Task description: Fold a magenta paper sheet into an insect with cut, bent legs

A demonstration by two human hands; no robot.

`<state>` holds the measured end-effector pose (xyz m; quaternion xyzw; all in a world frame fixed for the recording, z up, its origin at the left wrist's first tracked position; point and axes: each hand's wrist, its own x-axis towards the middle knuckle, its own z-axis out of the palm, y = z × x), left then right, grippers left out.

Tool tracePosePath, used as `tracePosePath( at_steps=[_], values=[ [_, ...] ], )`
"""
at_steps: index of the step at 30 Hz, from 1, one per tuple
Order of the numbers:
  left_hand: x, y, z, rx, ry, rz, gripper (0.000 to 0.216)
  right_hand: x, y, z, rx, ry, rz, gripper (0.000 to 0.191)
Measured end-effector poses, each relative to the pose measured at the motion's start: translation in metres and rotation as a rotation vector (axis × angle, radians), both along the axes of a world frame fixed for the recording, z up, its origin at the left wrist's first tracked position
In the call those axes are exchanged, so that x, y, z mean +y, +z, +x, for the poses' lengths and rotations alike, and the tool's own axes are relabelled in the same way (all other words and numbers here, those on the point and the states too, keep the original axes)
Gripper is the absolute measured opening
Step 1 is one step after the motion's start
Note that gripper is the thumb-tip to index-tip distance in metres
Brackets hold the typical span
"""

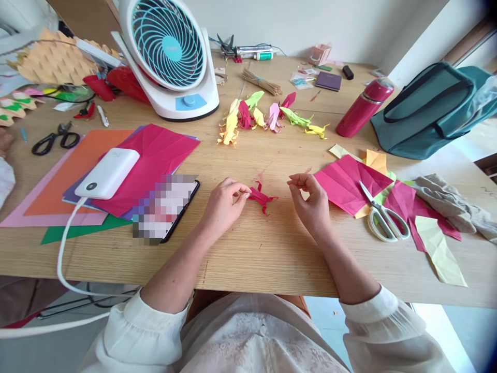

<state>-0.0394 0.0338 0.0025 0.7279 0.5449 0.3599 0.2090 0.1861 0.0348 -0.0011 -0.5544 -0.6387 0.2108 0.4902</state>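
A small dark-pink origami animal (262,197) with thin splayed legs sits in front of me, at or just above the wooden table. My left hand (227,203) pinches its left end between thumb and fingertips. To the right of it, my right hand (310,203) is held apart, fingers loosely bent with a gap to the thumb and nothing visible in them. Farther back stands a group of finished folded figures, among them a yellow one (232,124), a lilac one (274,117) and a green one (295,117).
White-handled scissors (382,220) lie on pink paper sheets (351,184) at right. At left, a phone (171,207) and a white power bank (108,173) rest on coloured paper. Behind are a fan (171,57), a pink flask (365,107) and a teal bag (427,114).
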Motion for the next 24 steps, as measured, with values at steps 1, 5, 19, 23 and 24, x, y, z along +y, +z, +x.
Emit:
tracePosePath(
  at_steps=[1, 5, 19, 23, 24],
  values=[
    [0.0, 0.0, 0.0, 0.008, -0.008, 0.012, 0.013, 0.0, 0.0, 0.0, 0.001, 0.005, 0.0, 0.015],
    [0.0, -0.002, 0.0, 0.036, -0.026, 0.049, 0.014, -0.002, 0.001, -0.001, 0.003, 0.022, 0.005, 0.015],
    [0.0, 0.002, -0.002, 0.024, 0.057, 0.117, 0.017, -0.009, -0.003, -0.03, -0.233, 0.153, -0.099, 0.028],
    [0.001, 0.005, -0.004, -0.001, 0.077, 0.148, 0.016, -0.01, -0.003, -0.047, -0.549, 0.094, -0.131, 0.042],
    [0.001, 0.005, -0.005, -0.007, 0.077, 0.154, 0.016, -0.01, -0.003, -0.049, -0.587, 0.086, -0.122, 0.042]
  ],
)
